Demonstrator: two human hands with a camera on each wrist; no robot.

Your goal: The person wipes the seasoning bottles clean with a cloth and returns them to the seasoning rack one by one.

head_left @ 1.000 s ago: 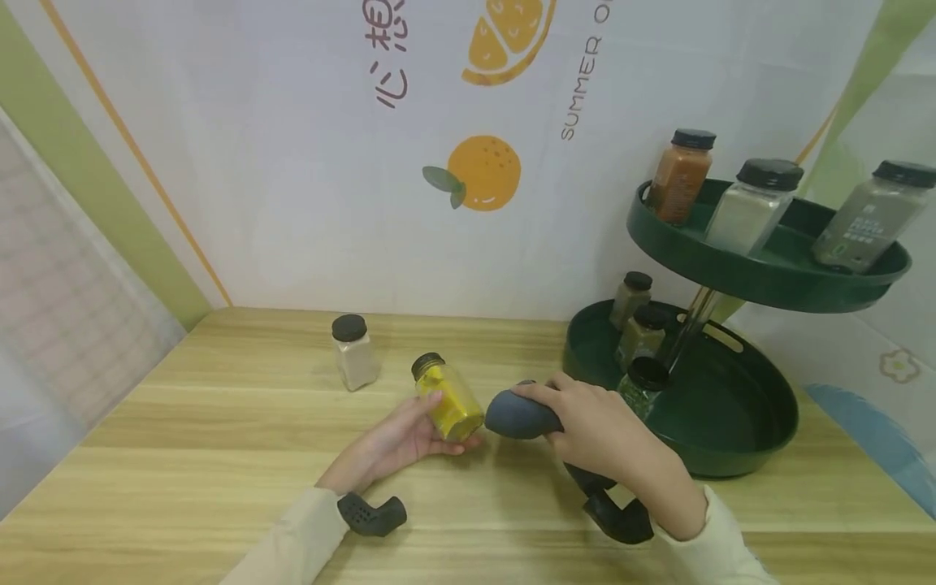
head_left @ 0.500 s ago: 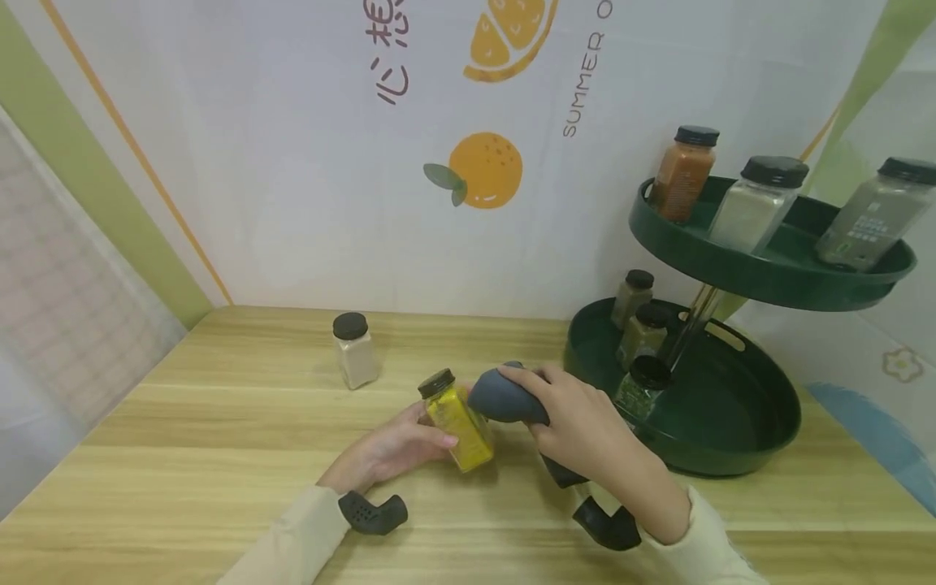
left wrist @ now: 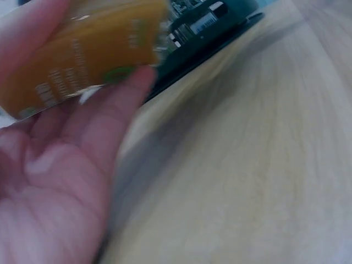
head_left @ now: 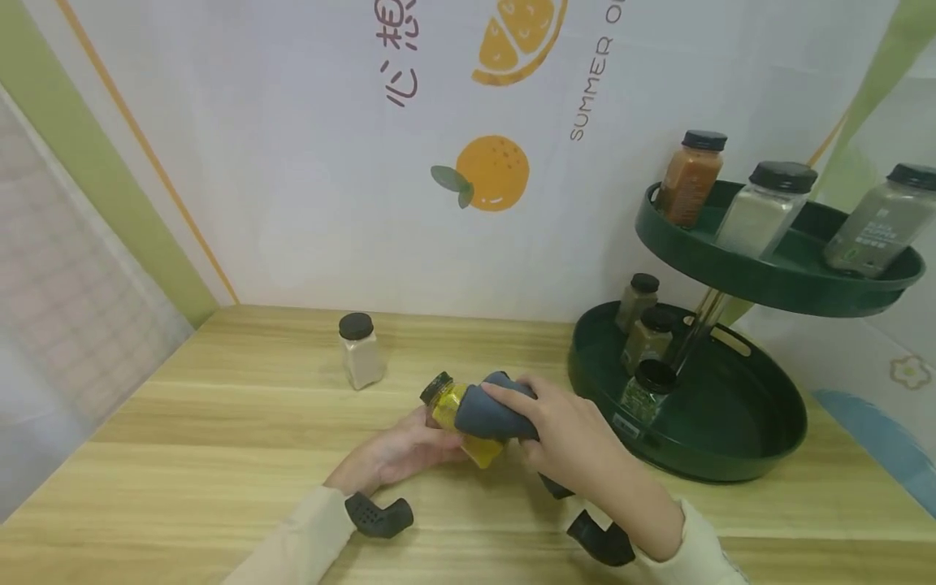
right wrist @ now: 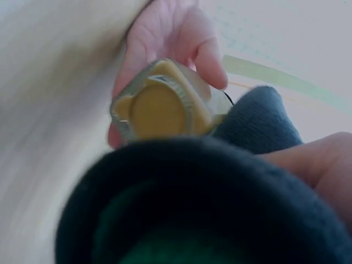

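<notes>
My left hand [head_left: 409, 451] grips a square spice jar [head_left: 448, 401] of yellow powder with a black lid, tilted above the wooden table. Its thumb and fingers lie round the jar's sides in the left wrist view, where the powder [left wrist: 82, 58] looks orange. A folded dark blue-grey cloth [head_left: 491, 412] lies over the jar's side and hides its middle. My right hand [head_left: 570, 435] holds that cloth from the right. In the right wrist view the jar's base [right wrist: 158, 113] faces the camera, and a blurred fold of cloth [right wrist: 258, 118] touches its side.
A jar of pale powder [head_left: 361, 357] stands on the table [head_left: 241, 439] at the back left. To the right rises a two-tier dark green rack [head_left: 731, 447]. Spice jars [head_left: 760, 215] stand on its upper tray, smaller ones [head_left: 647, 337] on the lower.
My right hand has moved left with the cloth, which now covers part of the jar. The left hand has turned and tilted the jar. The rack and pale jar have stayed in place.
</notes>
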